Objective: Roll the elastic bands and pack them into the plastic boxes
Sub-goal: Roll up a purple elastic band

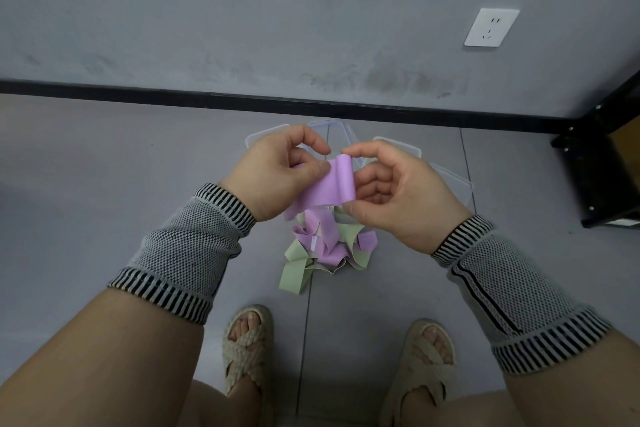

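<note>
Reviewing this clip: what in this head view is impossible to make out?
- Clear plastic boxes: contents and count, hidden behind both hands.
- Purple elastic band: how far rolled, its end covered by left hand and right hand.
- Floor pile of purple and green bands: count, tangled.

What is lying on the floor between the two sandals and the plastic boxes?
Head view: a pile of loose purple and green elastic bands lies between the sandals and plastic boxes.

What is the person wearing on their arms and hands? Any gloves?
No gloves: the left hand and right hand are bare. Each forearm wears a knitted grey mesh sleeve, the left sleeve and right sleeve, with black-and-white striped cuffs at both ends. The right sleeve also has a dark line running along it. No rings or watch show.
</note>
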A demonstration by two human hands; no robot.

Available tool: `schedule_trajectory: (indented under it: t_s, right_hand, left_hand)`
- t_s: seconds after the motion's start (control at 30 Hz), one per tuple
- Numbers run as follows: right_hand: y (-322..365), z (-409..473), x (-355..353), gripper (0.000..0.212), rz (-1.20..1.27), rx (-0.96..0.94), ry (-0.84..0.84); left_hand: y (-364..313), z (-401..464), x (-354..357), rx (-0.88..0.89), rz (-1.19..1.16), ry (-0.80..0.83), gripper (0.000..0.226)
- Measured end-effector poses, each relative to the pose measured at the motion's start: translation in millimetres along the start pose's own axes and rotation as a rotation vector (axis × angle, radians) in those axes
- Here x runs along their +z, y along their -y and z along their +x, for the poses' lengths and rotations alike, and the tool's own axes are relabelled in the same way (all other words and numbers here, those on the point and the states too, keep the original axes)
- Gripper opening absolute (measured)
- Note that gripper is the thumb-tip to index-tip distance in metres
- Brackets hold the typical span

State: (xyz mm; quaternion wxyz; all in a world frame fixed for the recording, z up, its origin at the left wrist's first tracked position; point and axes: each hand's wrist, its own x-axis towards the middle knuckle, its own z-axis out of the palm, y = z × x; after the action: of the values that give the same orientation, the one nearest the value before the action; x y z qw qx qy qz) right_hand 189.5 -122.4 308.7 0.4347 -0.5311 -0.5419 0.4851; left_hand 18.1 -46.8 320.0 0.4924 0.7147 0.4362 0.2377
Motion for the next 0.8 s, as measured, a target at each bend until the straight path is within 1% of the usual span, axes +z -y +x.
schedule_trajectory:
  t_s: [0.2,0.37,0.5,0.67,0.8]
  right_hand:
    - [-0.9,1.4,-0.9,0.057,-0.029,-0.038,-0.042]
    - [-2.9,3.1,0.6,0.060,-0.086,-0.068,-0.066]
    - [-1.7,3.2,1.4,0.063,-0.121,-0.088,-0.081]
    - [-1.3,3.8,3.8,0.067,-0.180,-0.101,-0.083]
    - [-4.1,4.9,4.4,0.069,-0.231,-0.110,-0.096]
  left_hand:
    - [-2.5,0.4,-2.3,0.034,0.005,-0.053,0.007]
    - [-3.7,0.5,-2.4,0.054,0.033,-0.067,0.021]
    - [-6.2,0.1,-3.0,0.059,0.013,-0.068,0.023]
    - [-7.4,-0.4,4.8,0.053,-0.038,-0.098,0.014]
    - [-8.8,2.0,11.0,0.055,-0.025,-0.142,0.016]
